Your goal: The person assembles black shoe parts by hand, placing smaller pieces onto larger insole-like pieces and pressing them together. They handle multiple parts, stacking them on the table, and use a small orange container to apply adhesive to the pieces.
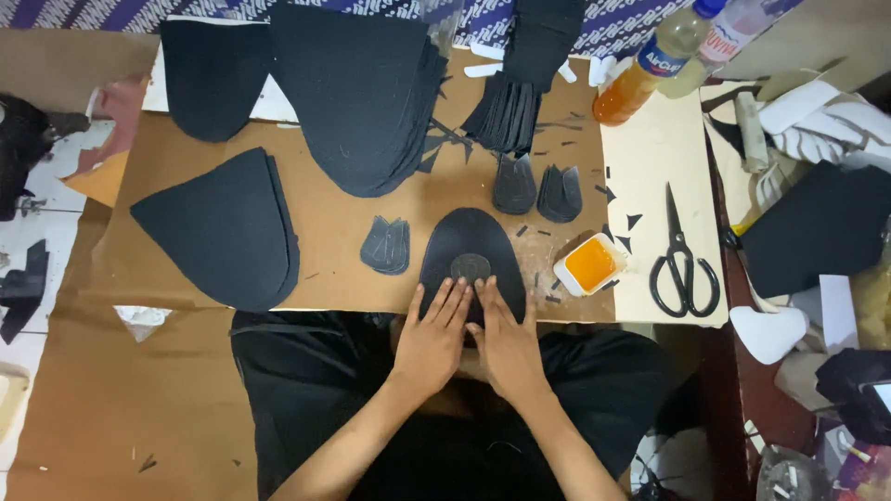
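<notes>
scanning from far left of the hands, i saw a large black rounded-triangle fabric piece (223,227) lying flat on the brown paper work surface (343,232), well apart from my left hand (432,339). a small dark pleated piece (386,245) sat between that fabric and the hands, just up-left of the left fingers. above it, farther from me, lay a big stack of black cut pieces (357,93). my left hand was spread flat, fingers straight and together, pressing on the near edge of the black oval sole-shaped piece (469,246); it gripped nothing. that piece lay directly ahead of both hands, with a small round dark patch (471,267) on it just beyond the fingertips. my right hand (506,343) was likewise laid open and flat on the same piece, touching the left hand, clasping nothing. right of the right hand stood a small white tub of orange glue (590,264), then black scissors (684,264) further right on cream card (650,158).
</notes>
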